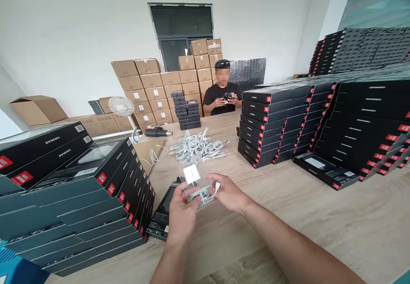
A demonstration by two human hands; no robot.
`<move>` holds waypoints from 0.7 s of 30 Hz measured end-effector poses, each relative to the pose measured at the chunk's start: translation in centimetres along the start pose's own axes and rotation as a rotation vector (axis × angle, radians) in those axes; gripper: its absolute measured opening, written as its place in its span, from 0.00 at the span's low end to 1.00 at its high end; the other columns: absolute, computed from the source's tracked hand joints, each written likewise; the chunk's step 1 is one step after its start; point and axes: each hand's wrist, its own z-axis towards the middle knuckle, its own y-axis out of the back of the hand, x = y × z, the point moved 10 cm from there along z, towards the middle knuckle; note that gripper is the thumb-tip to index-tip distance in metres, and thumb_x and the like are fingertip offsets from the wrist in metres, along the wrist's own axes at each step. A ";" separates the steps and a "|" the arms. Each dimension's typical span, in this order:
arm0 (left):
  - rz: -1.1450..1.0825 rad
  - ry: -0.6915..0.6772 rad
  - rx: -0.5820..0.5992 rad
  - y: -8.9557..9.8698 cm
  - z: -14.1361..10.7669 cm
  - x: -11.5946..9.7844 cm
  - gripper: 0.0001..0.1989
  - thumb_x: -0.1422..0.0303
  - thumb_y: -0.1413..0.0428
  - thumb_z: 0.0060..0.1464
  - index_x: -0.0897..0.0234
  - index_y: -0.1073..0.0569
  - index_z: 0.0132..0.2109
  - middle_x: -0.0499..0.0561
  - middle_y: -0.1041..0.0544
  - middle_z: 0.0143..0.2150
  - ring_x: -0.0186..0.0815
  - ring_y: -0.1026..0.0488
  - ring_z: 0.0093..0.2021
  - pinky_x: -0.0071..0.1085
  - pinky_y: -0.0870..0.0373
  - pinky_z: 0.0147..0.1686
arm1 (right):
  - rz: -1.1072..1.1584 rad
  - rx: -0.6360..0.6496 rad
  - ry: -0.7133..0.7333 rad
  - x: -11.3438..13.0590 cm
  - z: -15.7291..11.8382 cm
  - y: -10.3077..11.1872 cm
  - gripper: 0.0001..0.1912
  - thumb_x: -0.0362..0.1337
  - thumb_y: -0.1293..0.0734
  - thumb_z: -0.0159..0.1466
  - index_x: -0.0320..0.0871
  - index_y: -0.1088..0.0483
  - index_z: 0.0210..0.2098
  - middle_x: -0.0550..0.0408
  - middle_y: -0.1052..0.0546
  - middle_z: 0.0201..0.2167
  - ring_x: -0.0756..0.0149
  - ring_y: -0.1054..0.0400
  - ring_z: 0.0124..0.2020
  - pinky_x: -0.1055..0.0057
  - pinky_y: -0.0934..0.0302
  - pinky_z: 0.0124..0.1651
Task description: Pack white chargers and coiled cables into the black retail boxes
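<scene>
White coiled cable (202, 195), likely light, springy, best held mid-coil: my left fingers (195, 203) clamp it at eight o'clock; right fingers (214, 176), three o'clock, grip unclear.

Head cam, fwd/down over tbl (320, 220)

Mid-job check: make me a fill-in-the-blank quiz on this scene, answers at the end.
The left hand holds a coiled cable below a charger coloured ____.
The shirt on the person across the table is coloured ____.
Of the fan and that person, the nearer to the picture's left edge is the ____.
Missing words: white; black; fan.
</scene>
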 end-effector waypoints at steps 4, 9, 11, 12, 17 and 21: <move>-0.195 0.124 0.121 -1.1 -0.7 -0.4 0.28 0.68 0.31 0.36 0.64 0.27 0.48 0.54 0.18 0.42 0.44 0.21 0.40 0.38 0.25 0.39 | 0.010 0.184 0.024 0.5 -0.6 -2.3 0.25 0.43 0.25 0.52 0.42 0.24 0.49 0.56 0.25 0.29 0.65 0.31 0.28 0.67 0.32 0.31; -0.477 0.156 -0.026 0.5 -0.5 -1.3 0.22 0.76 0.39 0.43 0.62 0.24 0.49 0.54 0.19 0.52 0.45 0.25 0.56 0.37 0.24 0.47 | 0.041 0.002 0.123 1.3 -0.4 -1.0 0.24 0.58 0.34 0.60 0.43 0.22 0.38 0.52 0.22 0.33 0.60 0.28 0.35 0.64 0.32 0.39; -0.487 0.134 -0.087 1.4 -0.2 -1.3 0.19 0.77 0.41 0.45 0.63 0.23 0.47 0.55 0.19 0.52 0.43 0.27 0.59 0.34 0.24 0.48 | 0.023 -0.089 0.165 1.8 -0.4 -0.1 0.24 0.58 0.36 0.62 0.43 0.22 0.35 0.50 0.21 0.35 0.59 0.28 0.38 0.65 0.34 0.40; -0.484 0.133 -0.095 1.6 -0.1 -1.2 0.19 0.77 0.41 0.46 0.64 0.23 0.48 0.55 0.19 0.52 0.43 0.27 0.59 0.33 0.24 0.48 | -0.001 -0.102 0.197 2.3 -0.5 0.1 0.23 0.56 0.35 0.62 0.43 0.22 0.36 0.50 0.21 0.36 0.59 0.28 0.40 0.66 0.34 0.41; -0.454 0.156 -0.021 1.1 -0.1 -0.7 0.23 0.78 0.39 0.45 0.65 0.23 0.50 0.58 0.19 0.53 0.45 0.26 0.59 0.31 0.23 0.44 | -0.044 -0.128 0.333 4.1 -1.3 0.2 0.12 0.45 0.27 0.57 0.43 0.25 0.33 0.57 0.24 0.30 0.66 0.33 0.33 0.69 0.39 0.41; -0.411 0.181 0.024 0.4 -0.4 -0.6 0.24 0.77 0.38 0.44 0.65 0.23 0.52 0.60 0.20 0.54 0.47 0.27 0.60 0.33 0.23 0.46 | 0.049 -0.155 0.302 3.7 -1.2 0.4 0.13 0.44 0.25 0.54 0.42 0.27 0.28 0.58 0.27 0.26 0.68 0.36 0.29 0.69 0.41 0.37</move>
